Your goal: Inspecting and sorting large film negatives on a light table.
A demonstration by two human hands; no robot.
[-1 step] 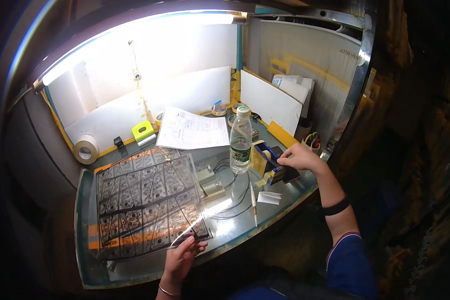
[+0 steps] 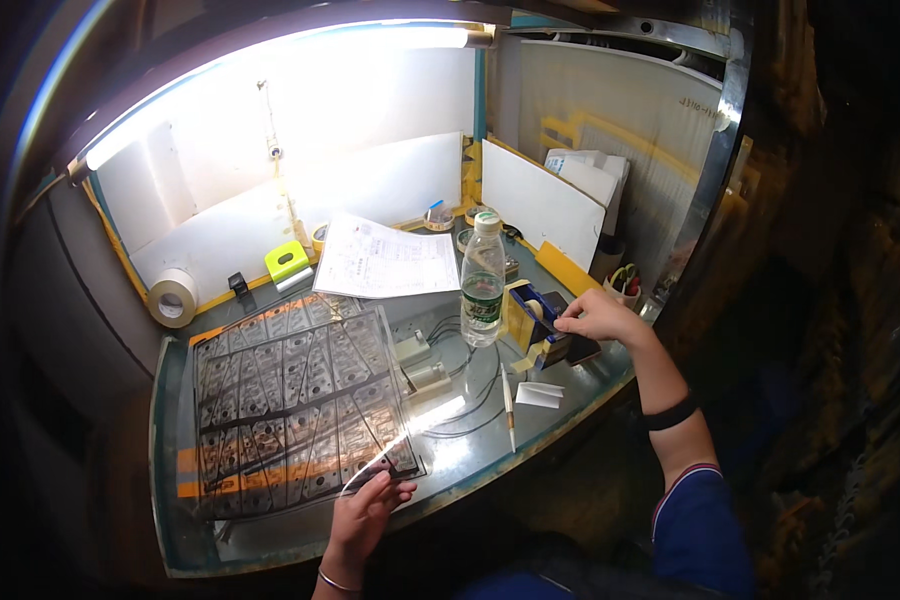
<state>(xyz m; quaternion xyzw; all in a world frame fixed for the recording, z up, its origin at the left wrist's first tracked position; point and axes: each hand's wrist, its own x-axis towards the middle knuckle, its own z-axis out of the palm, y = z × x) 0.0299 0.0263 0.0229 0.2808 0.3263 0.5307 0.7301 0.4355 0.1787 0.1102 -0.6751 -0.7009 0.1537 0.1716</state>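
Note:
A dark patterned transparent film sheet [image 2: 300, 400], printed with rows of repeated panels, lies across the left of the glass-topped table. My left hand [image 2: 366, 508] is closed at its near right corner, the edge between thumb and fingers. On the right, my right hand [image 2: 605, 318] has thumb and forefinger pinched together over a blue tape dispenser [image 2: 530, 305] with yellow tape on it. Whatever sits between those fingertips is too small to make out. A clear water bottle [image 2: 482, 285] with a green label stands just left of the dispenser.
Printed paper [image 2: 385, 258] lies behind the film. A white tape roll [image 2: 173, 298] and a yellow-green hole punch [image 2: 287, 262] stand at the back left. A thin pen-like tool [image 2: 510, 410], folded white paper [image 2: 540, 395] and dark cables lie near the front right edge. Scissors stand in a cup [image 2: 623, 290].

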